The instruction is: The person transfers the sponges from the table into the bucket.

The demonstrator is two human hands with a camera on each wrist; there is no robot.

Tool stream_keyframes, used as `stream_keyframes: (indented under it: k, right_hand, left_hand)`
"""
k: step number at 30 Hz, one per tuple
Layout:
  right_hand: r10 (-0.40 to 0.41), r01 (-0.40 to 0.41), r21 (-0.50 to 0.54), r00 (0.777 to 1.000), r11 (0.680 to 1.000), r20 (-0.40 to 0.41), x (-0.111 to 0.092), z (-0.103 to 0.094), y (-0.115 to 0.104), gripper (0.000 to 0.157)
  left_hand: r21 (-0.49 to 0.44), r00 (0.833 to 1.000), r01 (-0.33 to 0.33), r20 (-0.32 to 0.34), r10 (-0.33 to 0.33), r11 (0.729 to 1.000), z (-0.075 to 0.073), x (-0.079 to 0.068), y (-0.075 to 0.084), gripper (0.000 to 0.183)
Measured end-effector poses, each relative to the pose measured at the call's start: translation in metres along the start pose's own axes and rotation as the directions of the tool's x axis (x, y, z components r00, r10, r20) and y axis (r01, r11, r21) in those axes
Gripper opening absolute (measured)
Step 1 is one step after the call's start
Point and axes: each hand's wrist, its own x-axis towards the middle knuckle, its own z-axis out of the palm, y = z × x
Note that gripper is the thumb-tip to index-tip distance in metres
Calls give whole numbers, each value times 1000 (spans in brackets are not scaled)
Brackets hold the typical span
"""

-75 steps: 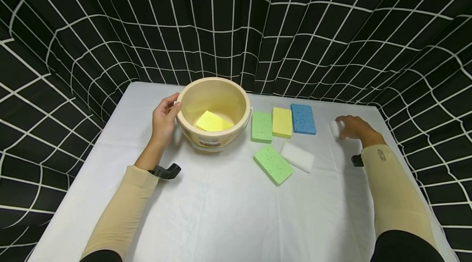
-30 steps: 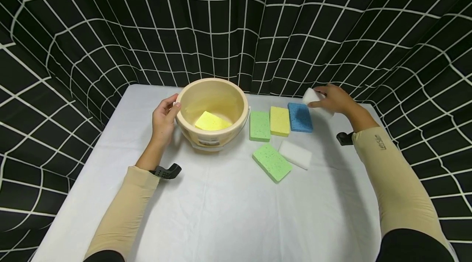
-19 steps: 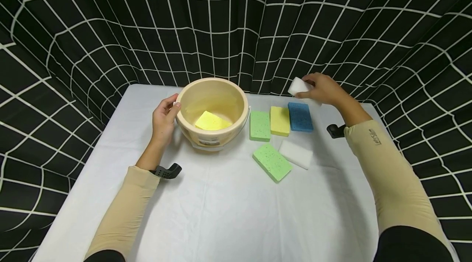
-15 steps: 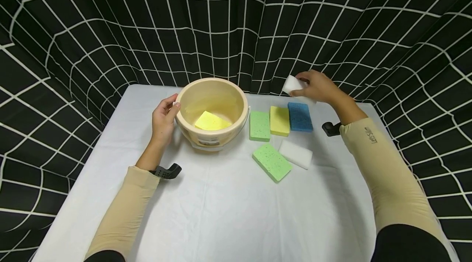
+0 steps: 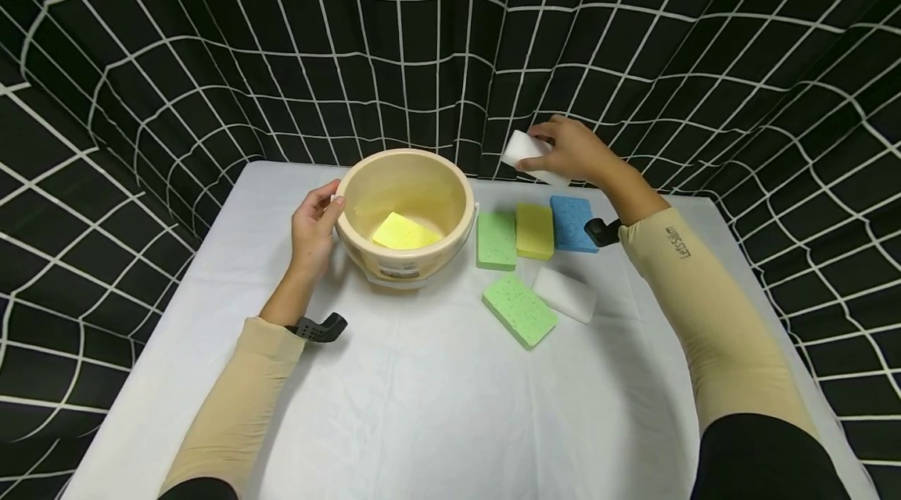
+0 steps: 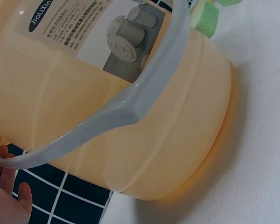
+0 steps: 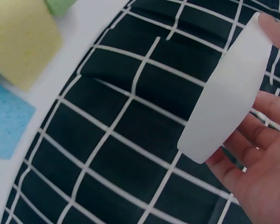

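Observation:
My right hand (image 5: 573,149) pinches a white sponge (image 7: 224,93) between thumb and fingers, raised above the table's back edge, behind the yellow and blue sponges. At the left, my left hand (image 5: 314,226) grips the side of a cream plastic bucket (image 5: 359,253) by its rim, thumb near the top. In the left wrist view the fingers (image 6: 7,175) are by the end of the bucket's pale handle (image 6: 107,112). Inside the bucket lies a yellow sponge (image 5: 406,232).
Right of the bucket lie a green sponge (image 5: 496,242), a yellow sponge (image 5: 535,232) and a blue sponge (image 5: 573,224) in a row. Nearer are another green sponge (image 5: 519,311) and a white sponge (image 5: 565,294). A black gridded curtain (image 5: 436,46) surrounds the white-covered table (image 5: 450,406).
My right hand has picked up the white sponge from the table's right side, lifted it and carried it left past the blue sponge. My left hand and the bucket have stayed put.

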Motion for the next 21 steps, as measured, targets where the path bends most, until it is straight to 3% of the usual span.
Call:
stream_keyframes:
  k: [21]
  right_hand:
    - [-111,111,-4,993,994,47,28,5,-84,71]
  left_hand:
    - [-22,1000,-3,-8,3,1000,0,2,-2,38]
